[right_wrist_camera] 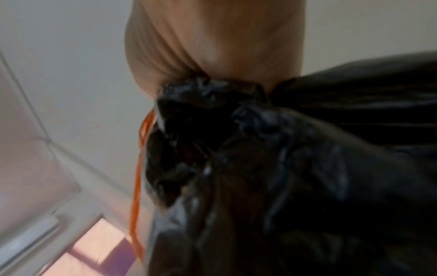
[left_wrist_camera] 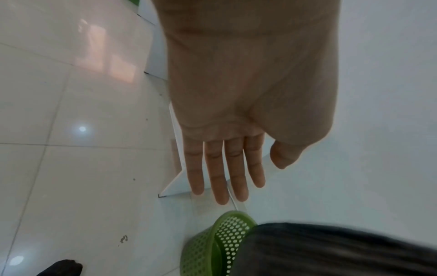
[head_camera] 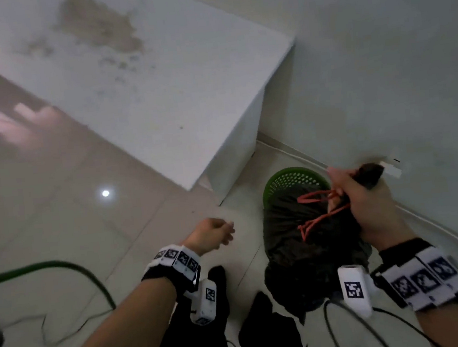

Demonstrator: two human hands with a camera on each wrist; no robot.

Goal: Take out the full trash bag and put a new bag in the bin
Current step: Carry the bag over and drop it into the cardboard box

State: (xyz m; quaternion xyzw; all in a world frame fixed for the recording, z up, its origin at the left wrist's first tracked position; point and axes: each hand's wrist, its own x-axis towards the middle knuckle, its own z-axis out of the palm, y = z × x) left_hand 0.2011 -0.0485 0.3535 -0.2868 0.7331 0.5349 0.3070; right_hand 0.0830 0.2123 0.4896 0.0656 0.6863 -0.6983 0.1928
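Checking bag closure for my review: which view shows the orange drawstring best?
The head view: the orange drawstring loops across the black trash bag beside the gripping right hand. Right wrist shows one blurred strand; left wrist shows none.

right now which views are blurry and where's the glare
Head view: dim, motion blur on the right hand and the green cable; a lamp glint on the floor. Left wrist view: fairly sharp on the left hand, the bag edge smeared. Right wrist view: soft throughout, bag and drawstring blurred.
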